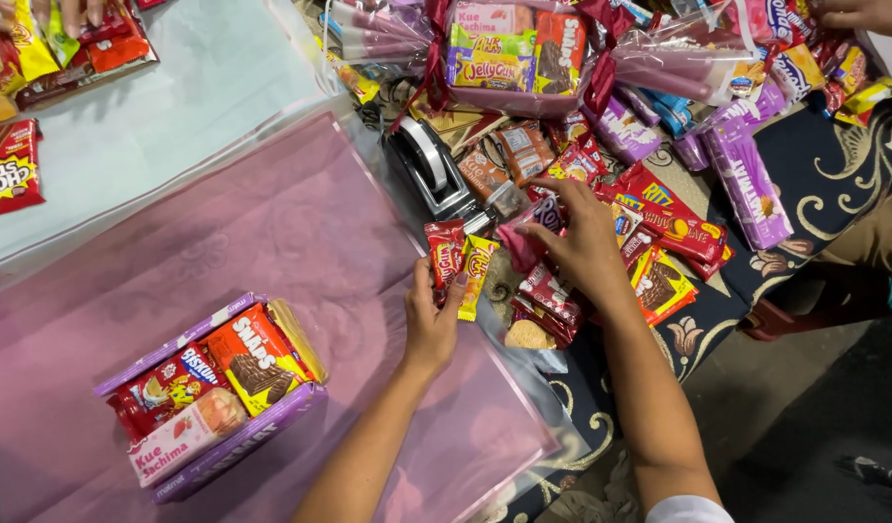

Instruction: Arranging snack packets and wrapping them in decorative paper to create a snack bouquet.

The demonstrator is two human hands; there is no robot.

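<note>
My left hand (432,315) grips the lower ends of two small snack packets (461,260), one red and one yellow-orange, at the edge of a pink transparent wrapping sheet (272,232). My right hand (579,240) reaches into a pile of red and purple snack packets (659,242), fingers pinching a pink-red packet (519,244). On the sheet at lower left sits a purple box of packed snacks (213,397).
A black tape dispenser (432,169) stands beyond my hands. A wrapped snack bundle with dark red ribbon (514,48) lies at the top. Another person's hands (857,15) show at the top right and top left corners. A dark patterned mat (833,165) covers the right.
</note>
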